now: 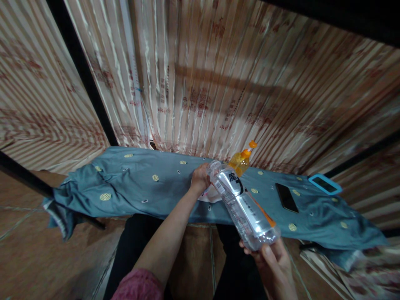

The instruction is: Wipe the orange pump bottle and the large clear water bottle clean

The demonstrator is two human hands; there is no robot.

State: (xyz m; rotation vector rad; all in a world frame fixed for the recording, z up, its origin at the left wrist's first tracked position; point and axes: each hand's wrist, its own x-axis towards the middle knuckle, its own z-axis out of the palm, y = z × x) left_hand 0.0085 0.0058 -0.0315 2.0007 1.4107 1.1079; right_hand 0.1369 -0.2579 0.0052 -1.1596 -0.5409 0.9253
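Observation:
My right hand [276,266] grips the base of a clear plastic bottle [240,200] with a silver label, held tilted with its neck pointing away from me. My left hand [200,178] is closed around the bottle's cap end, above the blue-grey cloth [140,187] that covers a narrow table. Just behind the bottle's neck stands an orange spray bottle [241,160]. A white and pink item lies on the cloth under my left hand, mostly hidden.
A black phone [286,197] lies on the cloth to the right, and a device in a light blue case [325,184] sits further right. Striped curtains [218,83] hang right behind the table. The cloth droops off the left end.

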